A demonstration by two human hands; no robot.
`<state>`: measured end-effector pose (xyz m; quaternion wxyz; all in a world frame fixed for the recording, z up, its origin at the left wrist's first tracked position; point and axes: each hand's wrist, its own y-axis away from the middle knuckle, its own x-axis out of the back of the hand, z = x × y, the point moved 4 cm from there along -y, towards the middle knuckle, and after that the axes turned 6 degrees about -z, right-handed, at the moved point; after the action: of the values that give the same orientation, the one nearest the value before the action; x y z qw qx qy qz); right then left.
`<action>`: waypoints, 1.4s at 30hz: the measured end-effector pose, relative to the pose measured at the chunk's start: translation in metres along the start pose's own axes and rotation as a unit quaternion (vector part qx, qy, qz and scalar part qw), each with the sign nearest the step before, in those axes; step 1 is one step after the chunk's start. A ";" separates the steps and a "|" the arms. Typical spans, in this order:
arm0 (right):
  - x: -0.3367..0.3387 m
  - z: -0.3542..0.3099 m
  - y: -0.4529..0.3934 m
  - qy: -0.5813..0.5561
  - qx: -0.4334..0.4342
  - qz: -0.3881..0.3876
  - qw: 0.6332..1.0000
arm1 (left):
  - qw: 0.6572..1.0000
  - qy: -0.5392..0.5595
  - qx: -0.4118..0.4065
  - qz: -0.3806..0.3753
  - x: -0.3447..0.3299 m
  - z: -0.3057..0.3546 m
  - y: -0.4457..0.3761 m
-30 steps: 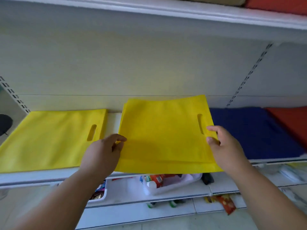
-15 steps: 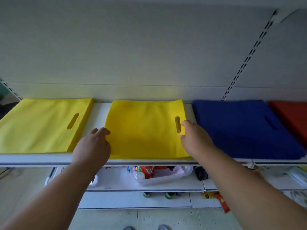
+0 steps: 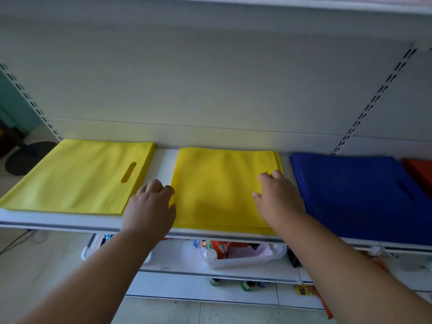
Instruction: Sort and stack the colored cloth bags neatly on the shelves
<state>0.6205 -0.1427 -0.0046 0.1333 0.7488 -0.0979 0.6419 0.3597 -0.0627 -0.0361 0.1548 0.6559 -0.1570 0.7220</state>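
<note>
A stack of yellow cloth bags (image 3: 217, 188) lies flat in the middle of the white shelf (image 3: 163, 164). My left hand (image 3: 149, 206) rests at the stack's left edge, fingers loosely bent against the cloth. Over the stack's right side lies my right hand (image 3: 278, 197), fingertips pressing down near the handle slot, which the hand hides. Another yellow bag stack (image 3: 79, 176) lies to the left, a blue stack (image 3: 357, 195) to the right, and a red stack (image 3: 418, 171) at the far right edge.
The shelf's back panel rises behind the bags, and another shelf sits above. Below, a lower shelf holds a white tray (image 3: 245, 260) with bottles and packets. A dark round base (image 3: 28, 157) stands on the floor at far left.
The middle yellow stack came down onto the shelf and was pushed back. My right hand slid onto its right side over the handle slot; my left stays at its left edge.
</note>
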 end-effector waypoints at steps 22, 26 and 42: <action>-0.003 -0.364 -0.020 -0.038 0.072 0.193 0.978 | 0.994 0.070 0.084 0.010 0.044 -0.368 0.010; -0.033 -0.358 -0.025 -0.027 0.011 0.133 0.991 | 0.994 0.073 0.077 -0.004 0.038 -0.383 0.008; -0.102 -0.370 -0.016 0.094 -0.107 0.055 0.988 | 0.993 0.108 0.041 0.010 0.040 -0.404 0.008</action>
<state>0.2631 -0.0097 -0.0548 0.1856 0.6599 -0.1945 0.7016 -0.0102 0.1045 -0.0335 0.1363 0.5782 -0.1161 0.7960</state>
